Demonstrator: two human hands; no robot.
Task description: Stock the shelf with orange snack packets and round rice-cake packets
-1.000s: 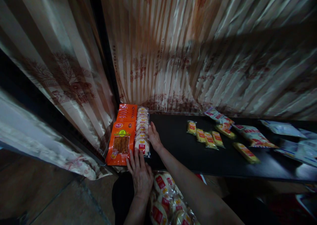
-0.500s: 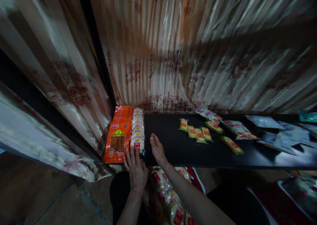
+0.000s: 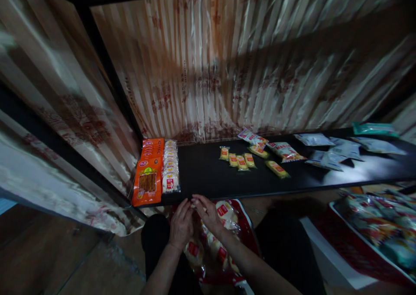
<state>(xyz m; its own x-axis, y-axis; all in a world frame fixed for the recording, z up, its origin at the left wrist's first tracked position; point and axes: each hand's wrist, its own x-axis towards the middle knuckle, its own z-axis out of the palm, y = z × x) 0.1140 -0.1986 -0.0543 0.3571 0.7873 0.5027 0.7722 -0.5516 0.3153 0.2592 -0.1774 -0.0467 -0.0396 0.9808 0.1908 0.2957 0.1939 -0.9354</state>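
My left hand (image 3: pixel 182 225) and my right hand (image 3: pixel 208 215) are close together just in front of the shelf edge, with their fingertips meeting. The fingers are loosely bent, and I see nothing held in them. Below them is a red basket (image 3: pixel 249 228) with a white rim, holding round, flat cakes in clear wrappers (image 3: pixel 221 254). On the black shelf (image 3: pixel 201 173), a row of the same wrapped cakes (image 3: pixel 170 167) overlaps from back to front. Along its left side lies a row of orange snack packets (image 3: pixel 147 182), the front one showing brown sticks through its window.
Small yellow wrapped cakes (image 3: pixel 241 162) lie loose mid-shelf. Red-and-white snack bags (image 3: pixel 285 152), pale bags (image 3: pixel 346 148) and a green packet (image 3: pixel 375 129) are farther right. Another red basket (image 3: pixel 344 238) full of packets stands on the floor. Black posts and a striped curtain (image 3: pixel 208 69) enclose the shelf.
Both my hands have left the row of cakes and drawn back over the basket, coming together. The view has shifted right, showing more of the shelf and the second basket.
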